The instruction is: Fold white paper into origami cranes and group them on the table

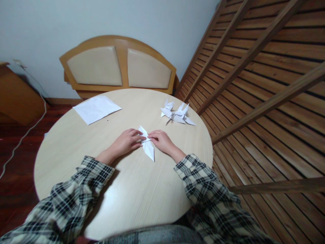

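A half-folded piece of white paper (148, 145), long and pointed at both ends, lies on the round pale wooden table (132, 189). My left hand (129, 139) pinches its left side with curled fingers. My right hand (160, 139) pinches its right side near the middle crease. Both wrists rest on the tabletop, and both arms are in black-and-white checked sleeves.
Folded white paper cranes (177, 113) sit together at the table's far right. Flat white sheets (96, 108) lie at the far left. Behind the table stands a wooden headboard with beige pads (119, 66). A slatted wooden bed frame (266, 84) leans at the right.
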Demonstrator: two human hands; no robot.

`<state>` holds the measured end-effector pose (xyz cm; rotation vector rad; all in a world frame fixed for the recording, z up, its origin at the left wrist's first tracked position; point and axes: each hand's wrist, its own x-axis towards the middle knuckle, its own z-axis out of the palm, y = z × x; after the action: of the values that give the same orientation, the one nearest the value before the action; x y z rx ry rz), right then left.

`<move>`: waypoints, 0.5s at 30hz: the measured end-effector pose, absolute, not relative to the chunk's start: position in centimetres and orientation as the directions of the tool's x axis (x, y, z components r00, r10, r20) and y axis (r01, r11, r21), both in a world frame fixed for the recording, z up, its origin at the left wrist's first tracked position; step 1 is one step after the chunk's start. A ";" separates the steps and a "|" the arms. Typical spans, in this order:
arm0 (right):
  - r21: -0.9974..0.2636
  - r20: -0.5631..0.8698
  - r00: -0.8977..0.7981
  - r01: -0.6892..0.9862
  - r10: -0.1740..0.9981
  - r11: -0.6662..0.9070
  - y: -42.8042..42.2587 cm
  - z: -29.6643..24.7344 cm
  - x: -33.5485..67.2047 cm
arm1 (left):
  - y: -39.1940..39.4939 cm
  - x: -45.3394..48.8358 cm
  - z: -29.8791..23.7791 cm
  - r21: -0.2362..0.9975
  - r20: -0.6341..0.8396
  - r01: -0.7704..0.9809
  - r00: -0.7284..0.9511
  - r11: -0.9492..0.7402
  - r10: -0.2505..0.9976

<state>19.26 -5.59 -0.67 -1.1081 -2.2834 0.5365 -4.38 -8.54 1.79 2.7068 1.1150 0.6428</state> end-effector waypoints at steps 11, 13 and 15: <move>-0.558 0.291 -0.554 0.564 0.780 0.609 -5.5 -0.6 19.5 | -8.2 -4.2 1.7 0.133 0.330 0.661 0.673 -0.738 0.662; -0.560 0.271 -0.594 0.542 0.757 0.626 -5.4 -0.4 19.9 | -8.3 -4.1 1.6 0.121 0.334 0.665 0.672 -0.737 0.661; -0.573 0.234 -0.656 0.504 0.718 0.647 -5.2 0.0 20.5 | -8.3 -4.1 1.6 0.103 0.339 0.662 0.678 -0.742 0.652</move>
<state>20.47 -5.22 0.01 -0.9576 -2.4221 0.6512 -4.14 -8.26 1.59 2.9039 1.1378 0.5688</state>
